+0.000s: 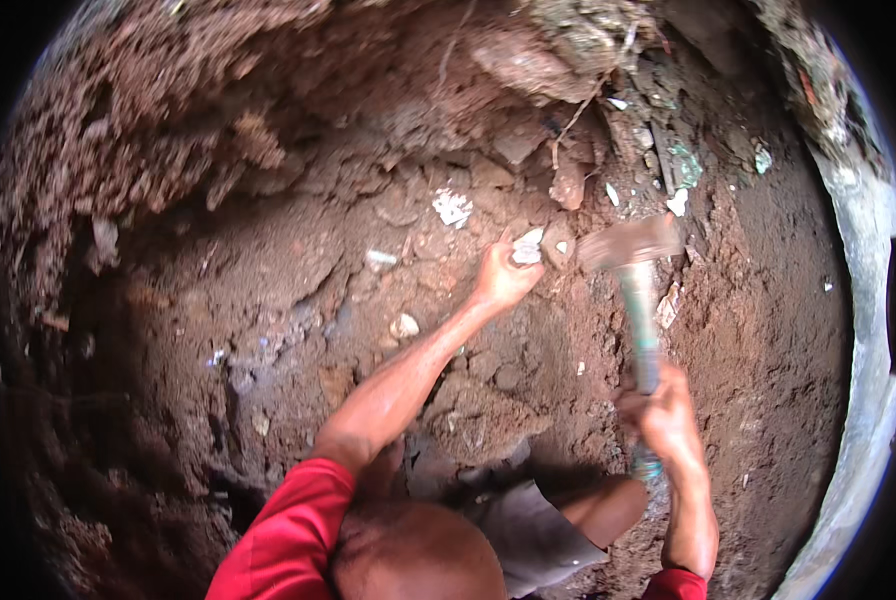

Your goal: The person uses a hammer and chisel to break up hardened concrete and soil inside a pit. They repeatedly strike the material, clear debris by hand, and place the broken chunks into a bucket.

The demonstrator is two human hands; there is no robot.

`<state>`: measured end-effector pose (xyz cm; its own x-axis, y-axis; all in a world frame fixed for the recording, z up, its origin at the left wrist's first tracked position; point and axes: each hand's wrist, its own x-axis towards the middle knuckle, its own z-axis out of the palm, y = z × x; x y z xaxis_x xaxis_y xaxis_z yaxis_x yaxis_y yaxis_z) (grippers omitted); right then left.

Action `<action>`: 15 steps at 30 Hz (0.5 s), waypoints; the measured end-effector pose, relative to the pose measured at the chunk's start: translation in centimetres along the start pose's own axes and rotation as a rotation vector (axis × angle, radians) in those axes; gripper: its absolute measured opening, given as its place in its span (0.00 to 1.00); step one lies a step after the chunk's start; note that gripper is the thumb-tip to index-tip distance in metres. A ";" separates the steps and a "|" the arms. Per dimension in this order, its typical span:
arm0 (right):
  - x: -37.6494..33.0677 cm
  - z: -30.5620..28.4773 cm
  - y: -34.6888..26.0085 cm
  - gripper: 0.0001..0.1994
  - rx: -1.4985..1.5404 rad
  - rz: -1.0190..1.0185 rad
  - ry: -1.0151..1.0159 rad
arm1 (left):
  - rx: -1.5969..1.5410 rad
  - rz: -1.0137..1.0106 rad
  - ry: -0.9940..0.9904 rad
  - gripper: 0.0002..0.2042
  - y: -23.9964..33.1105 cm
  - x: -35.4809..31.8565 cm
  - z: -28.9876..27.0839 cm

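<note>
My left hand (505,277) is stretched out over the dirt, its fingers closed round a small whitish stone (527,248). Beside it lies a rounded brown stone (560,247) with a pale spot. The lower handle of a hammer (640,300) is gripped in my right hand (665,418). Its handle is teal and grey, and its broad brown head, smeared by motion, hangs just right of the whitish stone, apart from it. The undersides of my left fingers are hidden.
A rough earth bank (268,80) rises at the far side, with a thin root (578,115) hanging from it. White fragments (452,207) and green scraps (685,166) lie scattered. A grey curved edge (865,300) bounds the right. My bent knee (608,508) is close below.
</note>
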<state>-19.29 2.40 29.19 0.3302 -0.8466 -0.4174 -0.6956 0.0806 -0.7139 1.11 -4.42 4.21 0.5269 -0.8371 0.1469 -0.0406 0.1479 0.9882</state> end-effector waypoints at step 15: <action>0.9 1.4 3.0 0.05 -0.447 -0.162 -0.017 | -0.089 0.102 0.017 0.06 0.7 -3.4 1.5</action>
<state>-20.13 2.61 25.89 0.4647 -0.8208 -0.3321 -0.8394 -0.2890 -0.4604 -1.96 -2.27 4.42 0.5382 -0.8064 0.2452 -0.0194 0.2789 0.9601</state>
